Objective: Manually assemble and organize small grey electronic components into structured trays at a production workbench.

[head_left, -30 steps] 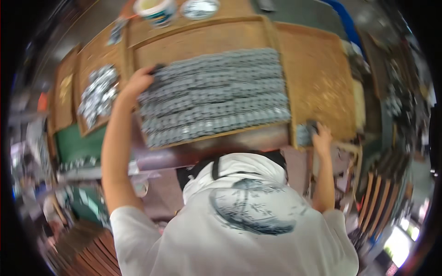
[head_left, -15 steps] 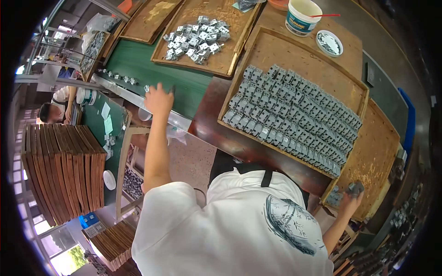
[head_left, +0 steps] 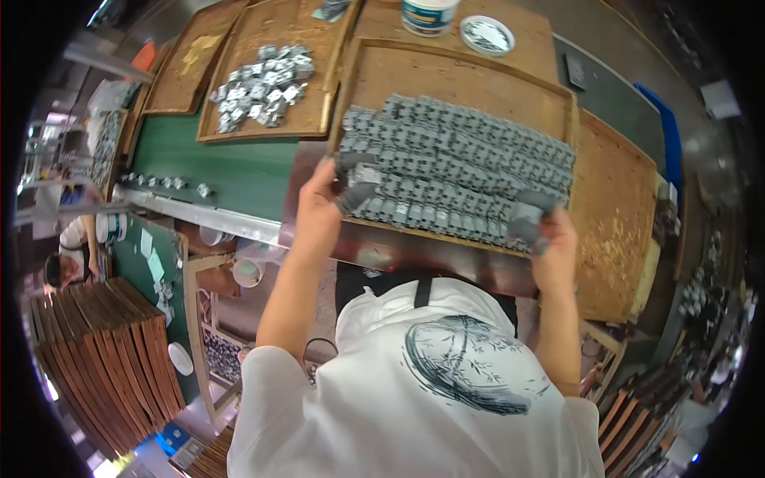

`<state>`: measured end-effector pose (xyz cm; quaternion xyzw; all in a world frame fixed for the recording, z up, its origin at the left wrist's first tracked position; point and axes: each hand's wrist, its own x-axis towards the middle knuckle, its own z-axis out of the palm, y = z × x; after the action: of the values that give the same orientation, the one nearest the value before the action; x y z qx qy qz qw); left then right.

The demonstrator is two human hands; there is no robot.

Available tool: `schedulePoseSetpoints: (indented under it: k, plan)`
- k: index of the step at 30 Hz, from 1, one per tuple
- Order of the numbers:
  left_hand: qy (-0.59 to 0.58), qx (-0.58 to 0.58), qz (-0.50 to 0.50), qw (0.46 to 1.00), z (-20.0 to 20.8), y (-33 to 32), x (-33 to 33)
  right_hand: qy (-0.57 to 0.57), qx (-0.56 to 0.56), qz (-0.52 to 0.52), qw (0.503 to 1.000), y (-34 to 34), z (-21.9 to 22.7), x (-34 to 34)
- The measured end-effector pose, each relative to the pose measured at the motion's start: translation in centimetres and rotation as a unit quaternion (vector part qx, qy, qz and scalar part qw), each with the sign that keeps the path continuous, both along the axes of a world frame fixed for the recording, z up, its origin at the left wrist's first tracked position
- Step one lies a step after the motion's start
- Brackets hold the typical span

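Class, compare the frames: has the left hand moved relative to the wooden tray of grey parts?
Yes. The left hand moved from the green mat rightward to the tray.

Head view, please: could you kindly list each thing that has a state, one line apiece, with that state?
Left hand: gripping grey parts at the near tray's left corner.
Right hand: gripping grey parts at the tray's near right.
Near tray: flat, packed with rows of grey parts.
Far tray: holding a loose heap of metal parts.
White tub: upright.
Wooden boards: stacked on edge.
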<state>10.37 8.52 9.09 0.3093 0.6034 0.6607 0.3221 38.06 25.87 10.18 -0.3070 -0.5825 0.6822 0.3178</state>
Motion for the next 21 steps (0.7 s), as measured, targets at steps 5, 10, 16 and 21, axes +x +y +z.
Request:
schedulePoseSetpoints:
  k: [5, 10, 16, 21]
  plan:
    - [-0.116, 0.071, -0.135, 0.981, 2.5, 3.2, 5.6, -0.221, 0.341, 0.059, 0.912, -2.0, 5.0, -2.9]
    - [-0.145, 0.06, -0.159, 0.975, 3.7, 4.5, 8.6, -0.218, 0.377, 0.064, 0.898, -1.5, 5.2, -1.8]
    - [-0.071, 0.046, -0.195, 0.977, 2.5, 5.3, 11.3, -0.197, 0.464, 0.013, 0.863, -1.3, 3.2, -0.5]
    - [0.046, -0.011, -0.171, 0.984, 1.0, 6.0, 12.6, -0.231, 0.531, -0.048, 0.814, -2.0, 1.1, -0.8]
